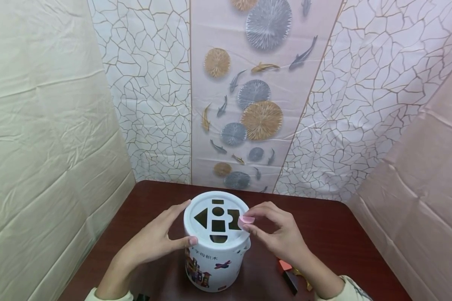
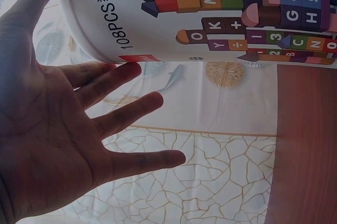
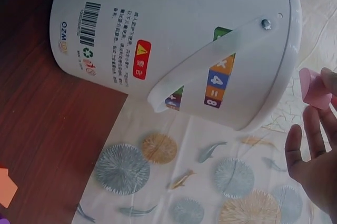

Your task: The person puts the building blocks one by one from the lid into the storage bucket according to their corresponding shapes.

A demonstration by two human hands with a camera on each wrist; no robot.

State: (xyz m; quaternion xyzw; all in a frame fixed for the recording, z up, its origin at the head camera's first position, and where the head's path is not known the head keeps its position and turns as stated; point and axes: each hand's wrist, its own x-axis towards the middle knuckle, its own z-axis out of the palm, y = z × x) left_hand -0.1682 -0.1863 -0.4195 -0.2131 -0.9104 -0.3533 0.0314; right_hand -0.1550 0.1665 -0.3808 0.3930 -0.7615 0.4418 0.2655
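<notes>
A white block bucket [image 1: 218,267] stands upright on the table, its white lid [image 1: 231,202] cut with several shaped holes: triangle, circle, rectangles, an arch-like one and a half-round. My left hand [image 1: 152,238] touches the lid's left rim with outstretched thumb and forefinger. In the left wrist view the other fingers [image 2: 131,118] spread straight beside the bucket's printed side. My right hand [image 1: 282,234] pinches a pink half-round block [image 1: 247,219] between thumb and fingertips, at the lid's right edge. The right wrist view shows this block [image 3: 316,89] beside the rim.
Right of the bucket, partly behind the right forearm, lie an orange-red block [image 1: 285,265], a dark block [image 1: 290,282] and a yellow piece [image 1: 308,284]. A white carrying handle [image 3: 205,60] hangs down the bucket's side. Patterned cloth [image 1: 158,104] rises behind the dark red table [image 1: 147,209].
</notes>
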